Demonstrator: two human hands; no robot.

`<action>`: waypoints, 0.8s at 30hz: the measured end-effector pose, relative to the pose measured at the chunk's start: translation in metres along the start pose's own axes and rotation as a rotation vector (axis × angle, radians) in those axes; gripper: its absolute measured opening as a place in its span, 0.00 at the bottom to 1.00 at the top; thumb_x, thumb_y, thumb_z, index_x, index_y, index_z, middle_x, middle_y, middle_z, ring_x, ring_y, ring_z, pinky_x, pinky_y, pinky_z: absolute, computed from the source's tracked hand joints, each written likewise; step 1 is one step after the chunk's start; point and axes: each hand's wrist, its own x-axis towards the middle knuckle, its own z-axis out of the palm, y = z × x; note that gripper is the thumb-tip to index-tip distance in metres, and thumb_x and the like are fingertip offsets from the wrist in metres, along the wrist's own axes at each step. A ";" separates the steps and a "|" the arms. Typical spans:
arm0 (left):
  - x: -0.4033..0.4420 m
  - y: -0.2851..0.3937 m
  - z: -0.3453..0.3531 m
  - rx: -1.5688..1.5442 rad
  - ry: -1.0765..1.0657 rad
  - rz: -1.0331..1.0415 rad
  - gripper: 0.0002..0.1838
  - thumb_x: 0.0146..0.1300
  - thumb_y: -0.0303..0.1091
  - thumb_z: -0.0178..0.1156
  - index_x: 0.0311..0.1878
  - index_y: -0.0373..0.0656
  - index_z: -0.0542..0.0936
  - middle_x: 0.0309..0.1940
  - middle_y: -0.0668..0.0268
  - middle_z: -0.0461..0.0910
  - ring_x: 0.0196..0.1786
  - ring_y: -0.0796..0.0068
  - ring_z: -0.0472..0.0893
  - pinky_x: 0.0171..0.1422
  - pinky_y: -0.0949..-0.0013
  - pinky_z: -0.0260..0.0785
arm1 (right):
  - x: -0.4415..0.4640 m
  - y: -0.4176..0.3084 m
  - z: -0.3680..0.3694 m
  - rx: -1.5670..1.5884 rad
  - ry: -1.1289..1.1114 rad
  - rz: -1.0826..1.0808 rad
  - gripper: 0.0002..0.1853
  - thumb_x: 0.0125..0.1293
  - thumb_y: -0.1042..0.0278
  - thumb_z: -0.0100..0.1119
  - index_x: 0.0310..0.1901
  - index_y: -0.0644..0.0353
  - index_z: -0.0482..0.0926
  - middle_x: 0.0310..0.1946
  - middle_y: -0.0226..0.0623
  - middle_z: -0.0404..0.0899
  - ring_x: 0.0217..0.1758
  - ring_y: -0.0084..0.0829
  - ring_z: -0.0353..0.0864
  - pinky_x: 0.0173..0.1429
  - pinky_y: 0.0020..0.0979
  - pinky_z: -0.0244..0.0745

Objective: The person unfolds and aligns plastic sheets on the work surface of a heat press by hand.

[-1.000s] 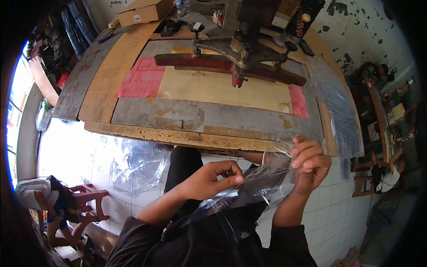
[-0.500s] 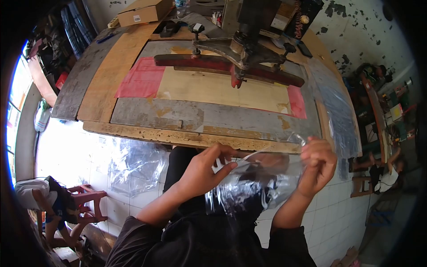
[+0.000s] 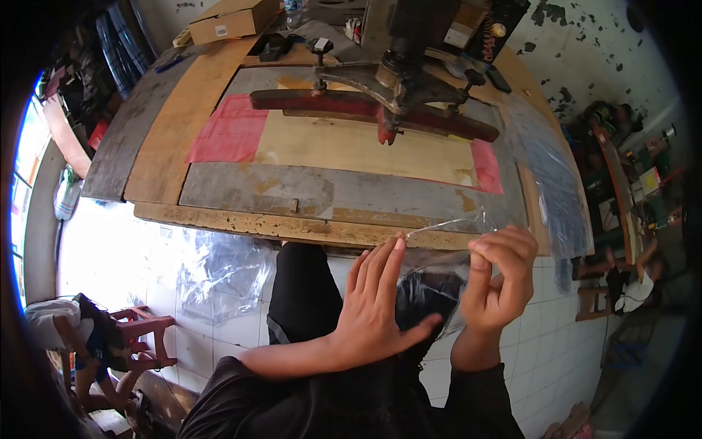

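Observation:
A clear plastic sheet (image 3: 431, 287) hangs in front of my lap, just below the table's front edge. My right hand (image 3: 501, 278) pinches its upper right part between thumb and fingers. With fingers stretched out and thumb spread, my left hand (image 3: 374, 304) lies against the left part of the sheet, its fingertips near the sheet's upper edge. Beyond both hands, a yellowish board (image 3: 365, 150) with pink patches at its ends lies under the red bar (image 3: 307, 102) of a press.
The worn wooden front edge (image 3: 307, 227) of the table is close to my hands. Clear plastic sheets (image 3: 559, 205) drape over the right side, and more plastic (image 3: 223, 271) is at lower left. A cardboard box (image 3: 234, 20) sits at the back. People (image 3: 636, 289) are at both sides.
My left hand has opened from a bent-finger pose and turned flat against the sheet, moving right. My right hand has shifted slightly left and still pinches the sheet.

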 end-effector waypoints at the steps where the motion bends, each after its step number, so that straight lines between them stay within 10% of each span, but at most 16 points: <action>1: -0.001 -0.003 0.002 -0.004 0.001 -0.001 0.63 0.56 0.52 0.81 0.83 0.30 0.54 0.78 0.45 0.68 0.76 0.43 0.72 0.79 0.44 0.63 | 0.002 -0.003 -0.002 -0.009 -0.010 -0.040 0.08 0.72 0.76 0.66 0.50 0.58 0.82 0.42 0.36 0.88 0.46 0.39 0.85 0.61 0.50 0.77; 4: 0.001 -0.014 -0.007 -0.035 -0.019 -0.008 0.40 0.57 0.25 0.70 0.75 0.39 0.70 0.64 0.51 0.81 0.61 0.47 0.83 0.63 0.53 0.76 | -0.001 0.006 -0.012 0.047 0.065 0.029 0.06 0.74 0.75 0.64 0.50 0.60 0.81 0.40 0.38 0.87 0.45 0.37 0.84 0.61 0.46 0.76; 12: 0.014 -0.070 -0.066 -0.209 -0.098 -0.084 0.04 0.72 0.26 0.69 0.47 0.39 0.87 0.45 0.62 0.93 0.48 0.64 0.92 0.55 0.65 0.83 | -0.020 0.060 -0.016 0.210 0.334 0.409 0.06 0.82 0.73 0.54 0.53 0.66 0.77 0.44 0.39 0.81 0.46 0.27 0.80 0.57 0.29 0.74; 24: 0.091 -0.139 -0.070 -0.439 0.046 -0.047 0.27 0.74 0.17 0.62 0.73 0.40 0.69 0.48 0.57 0.89 0.53 0.67 0.89 0.62 0.64 0.80 | -0.069 0.105 0.070 0.468 0.283 0.709 0.08 0.86 0.65 0.53 0.54 0.60 0.74 0.46 0.35 0.82 0.52 0.26 0.81 0.66 0.32 0.71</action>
